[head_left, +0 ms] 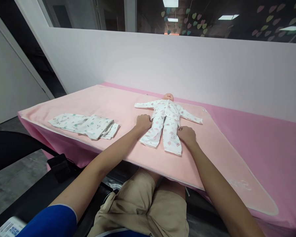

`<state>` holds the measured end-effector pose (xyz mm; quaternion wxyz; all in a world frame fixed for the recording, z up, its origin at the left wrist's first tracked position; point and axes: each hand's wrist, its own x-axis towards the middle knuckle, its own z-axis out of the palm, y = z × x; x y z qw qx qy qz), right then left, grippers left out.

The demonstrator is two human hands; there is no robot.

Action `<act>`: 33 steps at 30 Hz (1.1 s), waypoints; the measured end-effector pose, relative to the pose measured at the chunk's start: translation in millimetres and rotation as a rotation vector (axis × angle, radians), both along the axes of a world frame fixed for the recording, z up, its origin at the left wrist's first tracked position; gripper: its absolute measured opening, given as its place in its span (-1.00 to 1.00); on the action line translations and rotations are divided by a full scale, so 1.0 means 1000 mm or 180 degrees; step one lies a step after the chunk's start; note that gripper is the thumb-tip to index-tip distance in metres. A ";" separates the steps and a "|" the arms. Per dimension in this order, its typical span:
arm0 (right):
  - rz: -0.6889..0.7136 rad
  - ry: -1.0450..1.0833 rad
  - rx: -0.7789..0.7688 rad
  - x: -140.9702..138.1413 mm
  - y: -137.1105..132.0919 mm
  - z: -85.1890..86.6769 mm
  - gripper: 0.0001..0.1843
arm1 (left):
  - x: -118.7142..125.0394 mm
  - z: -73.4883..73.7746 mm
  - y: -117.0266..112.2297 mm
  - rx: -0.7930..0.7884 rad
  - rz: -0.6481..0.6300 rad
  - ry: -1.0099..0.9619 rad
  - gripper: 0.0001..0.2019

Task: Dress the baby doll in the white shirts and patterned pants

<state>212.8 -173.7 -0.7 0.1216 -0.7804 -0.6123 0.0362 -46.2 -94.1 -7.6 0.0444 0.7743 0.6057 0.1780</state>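
- White wall [175, 65] at twelve o'clock from the doll, running along the far side of the table; a dark window [219, 21] above it shows heart shapes and lit ceiling panels.
- Table [261, 144] in darker pink, showing from twelve round to four o'clock past the edge of the mat.
- Peach mat [219, 158] spread over most of the table, under the doll and the clothes.
- Black seat [27, 187] at eight o'clock, beside the table.
- Tan shorts [167, 207] on the person, at six o'clock.
- Doll [168, 96] lying on the mat near its far side, head at twelve.
- Folded clothes [86, 125], white with green print, flat on the mat at nine o'clock, well apart from the doll.
- Pants [172, 135], white with small prints, legs spread toward six.
- Top [166, 108] in similar print, one sleeve out to nine, the other between three and four.
- Left hand [143, 121] at nine o'clock and right hand [187, 135] at four, at the pants' outer edges. Each grip is curled; I cannot tell whether either is clamped on cloth.
- Black object [60, 167] at eight, by the seat.
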 end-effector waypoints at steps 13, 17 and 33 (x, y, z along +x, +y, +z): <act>-0.0050 -0.0270 0.0101 -0.021 0.013 -0.004 -0.61 | 0.020 -0.012 0.013 -0.0119 0.0226 -0.0262 -0.65; -0.0143 -0.0304 0.0110 -0.023 0.014 -0.008 -0.65 | 0.023 -0.013 0.015 -0.0101 0.0230 -0.0206 -0.71; -0.0111 -0.0251 0.0135 -0.004 0.001 0.003 -0.40 | 0.004 -0.001 0.001 0.0077 0.0026 -0.0224 -0.67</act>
